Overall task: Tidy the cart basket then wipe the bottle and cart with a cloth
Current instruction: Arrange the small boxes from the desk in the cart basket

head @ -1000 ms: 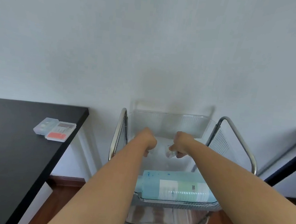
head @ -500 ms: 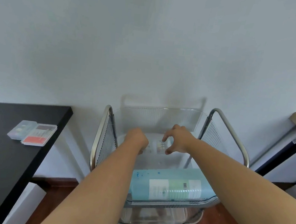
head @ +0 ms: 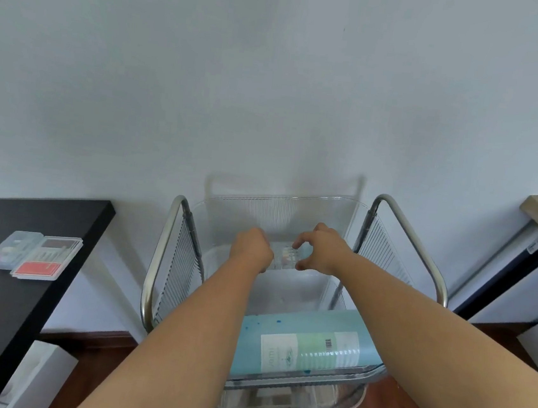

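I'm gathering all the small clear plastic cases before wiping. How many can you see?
3. Two lie side by side on the black table: a pale case and a red-bottomed case. A third small clear case sits in the cart basket between both hands. More may be hidden.

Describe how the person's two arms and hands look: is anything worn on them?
Both forearms are bare up to the picture's edge: no sleeves show. The left hand and the right hand wear no gloves. No watch, bracelet or ring can be seen on the parts that show.

The cart (head: 415,239) has polished metal tubes; its basket (head: 280,211) is clear ribbed plastic. The bottle (head: 309,344) looks smooth, with a paper label.
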The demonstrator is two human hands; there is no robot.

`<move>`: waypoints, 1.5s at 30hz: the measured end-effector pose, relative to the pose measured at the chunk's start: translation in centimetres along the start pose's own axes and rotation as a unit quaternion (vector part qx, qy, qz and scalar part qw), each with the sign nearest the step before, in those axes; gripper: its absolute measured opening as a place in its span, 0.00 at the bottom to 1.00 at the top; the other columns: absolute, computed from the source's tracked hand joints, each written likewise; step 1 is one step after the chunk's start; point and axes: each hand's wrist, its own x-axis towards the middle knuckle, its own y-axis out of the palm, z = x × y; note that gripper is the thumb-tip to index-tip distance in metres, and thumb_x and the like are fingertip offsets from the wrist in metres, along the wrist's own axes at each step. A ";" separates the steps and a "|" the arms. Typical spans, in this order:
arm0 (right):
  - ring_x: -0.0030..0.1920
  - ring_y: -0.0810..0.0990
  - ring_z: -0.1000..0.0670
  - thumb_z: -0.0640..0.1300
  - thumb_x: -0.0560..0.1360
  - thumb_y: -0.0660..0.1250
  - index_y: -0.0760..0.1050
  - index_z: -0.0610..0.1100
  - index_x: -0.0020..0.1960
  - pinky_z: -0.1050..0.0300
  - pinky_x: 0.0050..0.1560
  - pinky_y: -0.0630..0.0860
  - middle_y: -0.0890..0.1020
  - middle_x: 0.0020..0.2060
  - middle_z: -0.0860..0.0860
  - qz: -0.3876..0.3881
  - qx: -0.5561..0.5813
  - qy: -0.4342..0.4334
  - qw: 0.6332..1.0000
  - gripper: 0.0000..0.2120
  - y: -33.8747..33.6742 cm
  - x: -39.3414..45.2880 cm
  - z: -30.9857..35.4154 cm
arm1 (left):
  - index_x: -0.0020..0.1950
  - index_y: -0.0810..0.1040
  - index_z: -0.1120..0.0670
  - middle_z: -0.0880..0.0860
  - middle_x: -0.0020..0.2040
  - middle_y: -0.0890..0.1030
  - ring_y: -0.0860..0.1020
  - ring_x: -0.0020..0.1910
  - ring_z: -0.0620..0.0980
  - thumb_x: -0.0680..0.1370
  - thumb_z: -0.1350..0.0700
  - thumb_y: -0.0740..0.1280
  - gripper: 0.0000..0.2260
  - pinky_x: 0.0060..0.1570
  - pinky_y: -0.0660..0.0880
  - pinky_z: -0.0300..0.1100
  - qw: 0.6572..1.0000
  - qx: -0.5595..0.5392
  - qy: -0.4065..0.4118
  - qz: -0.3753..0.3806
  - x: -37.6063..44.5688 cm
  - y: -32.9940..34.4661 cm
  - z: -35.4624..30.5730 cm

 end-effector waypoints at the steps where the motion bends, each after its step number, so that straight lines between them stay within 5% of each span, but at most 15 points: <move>1: 0.61 0.69 0.46 0.51 0.67 0.77 0.77 0.55 0.61 0.54 0.57 0.71 0.70 0.58 0.48 -0.002 0.003 0.000 1.000 0.23 0.0 0.1 -0.1 | 0.55 0.80 0.59 0.60 0.51 0.84 0.84 0.49 0.60 0.70 0.70 0.69 0.15 0.50 0.82 0.52 1.000 -0.004 0.002 0.000 0.0 0.0 0.0; 15: 0.60 0.70 0.46 0.51 0.67 0.77 0.76 0.55 0.61 0.53 0.57 0.72 0.71 0.57 0.48 -0.013 -0.003 0.009 1.000 0.23 0.0 0.0 -0.4 | 0.57 0.78 0.54 0.57 0.53 0.82 0.84 0.47 0.56 0.74 0.65 0.67 0.13 0.49 0.82 0.47 0.999 -0.038 0.008 0.011 -0.3 0.2 -0.1; 18: 0.60 0.70 0.46 0.51 0.67 0.77 0.76 0.55 0.61 0.53 0.57 0.72 0.70 0.57 0.48 -0.009 -0.003 0.009 1.000 0.24 -0.3 -0.2 -0.1 | 0.58 0.77 0.51 0.55 0.56 0.81 0.81 0.54 0.56 0.75 0.61 0.65 0.13 0.53 0.80 0.47 1.000 -0.009 0.019 0.010 -0.8 -0.3 0.1; 22: 0.59 0.72 0.46 0.50 0.67 0.78 0.77 0.54 0.60 0.54 0.58 0.71 0.70 0.55 0.49 -0.027 0.037 0.011 0.999 0.23 -1.6 -0.7 0.9 | 0.59 0.78 0.51 0.53 0.59 0.80 0.79 0.57 0.55 0.76 0.61 0.63 0.14 0.52 0.75 0.44 0.997 0.045 0.049 -0.041 -2.4 -2.8 -0.4; 28: 0.51 0.75 0.50 0.48 0.70 0.75 0.79 0.53 0.56 0.60 0.46 0.69 0.74 0.52 0.50 -0.101 0.149 -0.029 0.983 0.14 -4.3 -2.4 6.2 | 0.54 0.78 0.46 0.46 0.50 0.82 0.80 0.43 0.47 0.75 0.59 0.64 0.12 0.36 0.73 0.38 0.982 -0.027 0.133 -0.131 -7.6 -10.2 -2.3; 33: 0.43 0.73 0.54 0.47 0.73 0.71 0.80 0.54 0.53 0.61 0.45 0.69 0.76 0.51 0.51 -0.125 0.192 -0.129 0.965 0.10 -5.3 -3.9 13.8 | 0.50 0.80 0.46 0.42 0.44 0.81 0.78 0.37 0.40 0.77 0.54 0.67 0.05 0.35 0.72 0.34 0.951 -0.110 0.179 -0.228 -12.4 -18.8 1.6; 41: 0.39 0.77 0.53 0.42 0.74 0.66 0.80 0.51 0.53 0.62 0.39 0.73 0.79 0.43 0.51 -0.042 0.254 -0.206 0.944 0.10 -2.6 -5.4 27.0 | 0.57 0.80 0.51 0.49 0.50 0.82 0.79 0.48 0.48 0.76 0.56 0.69 0.10 0.44 0.72 0.39 0.952 -0.097 -0.020 -0.289 -13.6 -27.0 17.8; 45: 0.49 0.77 0.49 0.42 0.76 0.64 0.77 0.44 0.61 0.60 0.49 0.73 0.77 0.49 0.49 0.006 0.197 -0.177 0.964 0.14 0.0 -5.6 31.5 | 0.57 0.79 0.51 0.52 0.57 0.81 0.77 0.51 0.49 0.75 0.56 0.71 0.11 0.47 0.71 0.40 0.952 -0.102 -0.093 -0.272 -13.0 -26.3 22.7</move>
